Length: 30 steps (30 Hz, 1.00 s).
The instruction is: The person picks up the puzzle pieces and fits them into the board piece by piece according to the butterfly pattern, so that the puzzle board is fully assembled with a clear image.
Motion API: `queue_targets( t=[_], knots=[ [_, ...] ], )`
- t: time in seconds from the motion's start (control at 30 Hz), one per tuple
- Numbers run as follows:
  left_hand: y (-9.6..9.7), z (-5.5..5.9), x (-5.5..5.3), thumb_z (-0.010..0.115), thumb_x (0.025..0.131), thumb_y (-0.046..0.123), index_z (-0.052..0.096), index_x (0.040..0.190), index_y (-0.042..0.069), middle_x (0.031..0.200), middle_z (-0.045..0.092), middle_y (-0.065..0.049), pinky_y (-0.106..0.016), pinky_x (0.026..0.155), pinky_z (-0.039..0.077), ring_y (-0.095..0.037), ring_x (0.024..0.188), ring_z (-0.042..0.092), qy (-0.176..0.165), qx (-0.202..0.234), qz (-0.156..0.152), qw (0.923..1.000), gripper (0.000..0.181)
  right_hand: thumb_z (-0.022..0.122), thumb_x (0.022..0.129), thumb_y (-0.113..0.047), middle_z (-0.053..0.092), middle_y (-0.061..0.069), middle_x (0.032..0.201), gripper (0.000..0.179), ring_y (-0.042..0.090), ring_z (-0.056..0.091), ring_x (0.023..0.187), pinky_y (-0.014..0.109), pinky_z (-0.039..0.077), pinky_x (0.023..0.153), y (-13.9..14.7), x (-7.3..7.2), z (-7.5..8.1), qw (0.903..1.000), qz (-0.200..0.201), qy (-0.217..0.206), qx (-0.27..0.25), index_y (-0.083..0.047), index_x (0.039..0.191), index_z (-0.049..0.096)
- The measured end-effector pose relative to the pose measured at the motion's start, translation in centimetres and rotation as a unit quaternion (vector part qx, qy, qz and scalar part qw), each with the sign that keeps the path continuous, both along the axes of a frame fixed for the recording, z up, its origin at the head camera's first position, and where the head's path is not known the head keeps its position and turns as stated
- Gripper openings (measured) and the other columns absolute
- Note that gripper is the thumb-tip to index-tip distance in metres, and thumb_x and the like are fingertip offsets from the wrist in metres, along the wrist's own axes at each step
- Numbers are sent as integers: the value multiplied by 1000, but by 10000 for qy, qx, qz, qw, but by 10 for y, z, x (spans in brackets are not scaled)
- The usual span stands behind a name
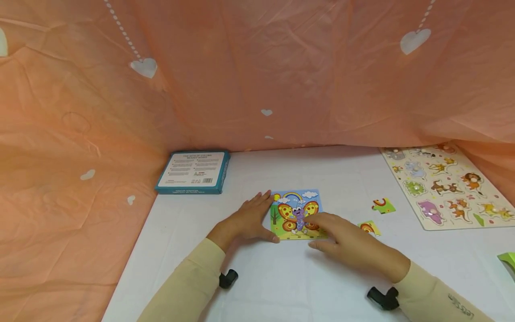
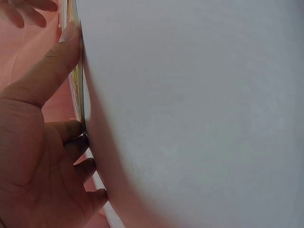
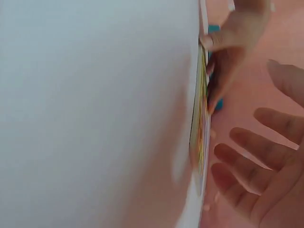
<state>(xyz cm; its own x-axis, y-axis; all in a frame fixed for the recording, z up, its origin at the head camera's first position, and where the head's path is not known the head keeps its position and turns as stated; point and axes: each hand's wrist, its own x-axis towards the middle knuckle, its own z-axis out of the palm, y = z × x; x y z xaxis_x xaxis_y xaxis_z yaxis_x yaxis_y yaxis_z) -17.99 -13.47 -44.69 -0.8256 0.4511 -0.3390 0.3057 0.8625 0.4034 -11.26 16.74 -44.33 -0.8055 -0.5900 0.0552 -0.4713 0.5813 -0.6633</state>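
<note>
A square jigsaw puzzle (image 1: 298, 210) with a purple butterfly, a rainbow and a tree lies flat on the white table. My left hand (image 1: 252, 219) rests along its left edge, fingers reaching toward the upper corner and the thumb at the lower one. In the left wrist view that thumb (image 2: 59, 57) touches the puzzle's side, while the other fingertips come down on the tabletop. Over the puzzle's lower right part hovers my right hand (image 1: 346, 237), hiding that corner. Its fingers are spread and relaxed, holding nothing, as the right wrist view shows.
Two loose puzzle pieces lie right of the puzzle: a green one (image 1: 384, 205) and a yellow-orange one (image 1: 369, 228), partly behind my right hand. A teal-edged box (image 1: 193, 172) sits back left, an animal peg board (image 1: 454, 188) back right. Something green (image 1: 508, 258) shows at the right edge.
</note>
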Motion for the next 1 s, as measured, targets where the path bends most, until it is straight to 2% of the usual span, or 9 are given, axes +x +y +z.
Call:
queue_targets(
  t=[0.1,0.2,0.27,0.4,0.53,0.63,0.77,0.87,1.0],
  knots=[
    [0,1,0,96,80,55,24,175,14,182,11,-1,-50,131,8,-24,166,3,-10,18,16,10000,127,74,107,-35,64,6,145,51,30,62,132,55,53,107,15,-3,2,9984,-303,-141,-464,-9,150,63],
    [1,2,0,96,80,54,24,175,14,182,11,-1,-50,131,8,-24,166,3,-14,20,32,10000,127,73,108,-23,66,11,144,46,30,66,124,45,59,99,32,-5,3,9941,-550,-239,-903,-4,149,63],
    [1,2,1,96,80,54,23,175,14,182,11,-1,-50,131,8,-24,166,3,-13,1,33,10000,127,68,110,-16,66,14,144,43,29,67,119,38,60,92,44,-6,4,9909,-626,-292,-1157,-2,150,62],
    [1,1,1,96,79,54,25,175,14,182,12,-1,-50,131,9,-24,166,3,-17,5,48,10000,126,51,116,-11,65,17,145,38,20,68,118,27,58,91,68,-6,2,9839,-696,-413,-1594,0,152,58],
    [1,0,1,95,80,55,25,175,14,182,12,-1,-51,131,10,-24,166,4,-2,-16,21,10000,126,34,120,-11,66,10,145,41,14,66,122,24,57,95,91,-6,-1,9730,-679,-671,-2104,1,155,53],
    [0,0,0,96,80,55,25,175,13,182,12,-2,-51,131,10,-25,166,4,26,-2,-14,10000,125,28,121,-12,67,2,143,44,13,66,122,23,57,94,106,-7,-4,9665,-653,-782,-2354,-7,157,54],
    [0,-1,0,95,80,56,24,175,14,182,11,-1,-51,131,10,-25,166,4,28,-47,-24,10000,126,23,121,-12,68,-2,142,47,10,66,123,22,56,94,122,-8,-11,9639,-609,-827,-2455,-14,158,53],
    [0,0,0,94,80,57,23,176,15,182,10,0,-50,131,9,-24,166,3,15,-84,-20,10000,126,23,121,-13,68,-5,143,47,6,64,124,20,54,94,128,-8,-17,9653,-686,-963,-2329,-6,160,49],
    [0,0,0,94,80,57,23,176,15,182,10,-1,-51,131,9,-25,166,3,14,-45,-28,10000,126,40,120,-17,64,1,148,44,-4,56,125,16,49,93,130,-5,-22,9746,-989,-1115,-1673,0,160,48]
  ],
)
